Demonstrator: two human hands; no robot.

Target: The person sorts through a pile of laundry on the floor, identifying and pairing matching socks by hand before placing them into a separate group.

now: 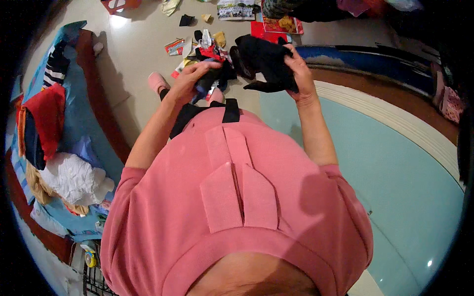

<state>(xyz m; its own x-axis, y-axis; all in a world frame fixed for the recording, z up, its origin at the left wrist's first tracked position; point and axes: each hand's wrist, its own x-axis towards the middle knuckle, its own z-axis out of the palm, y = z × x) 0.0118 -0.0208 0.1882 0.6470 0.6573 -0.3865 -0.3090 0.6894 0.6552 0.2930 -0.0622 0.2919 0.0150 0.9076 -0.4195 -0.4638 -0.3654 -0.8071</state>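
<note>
My right hand point(300, 74) is closed on the edge of a bunched black cloth item point(269, 61), held up over the floor. A narrow end of it hangs to the left, and a glossy dark curved part point(239, 60) shows at its left side; its exact kind I cannot tell. My left hand point(195, 79) is to the left of it, fingers bent together around a dark grey-blue cloth point(210, 81) that hangs beneath them. Below and beyond the left hand lies a pile of mixed small items point(210, 52), with red, white, yellow and black pieces.
On the left, a blue-covered bed point(91, 118) holds a red garment point(48, 116) and a white bundle point(76, 177). A pale green panel with a cream edge point(365, 143) spans the right. Picture sheets point(238, 10) and a red box point(120, 5) lie farther off. Pink shoes point(158, 81) show beneath me.
</note>
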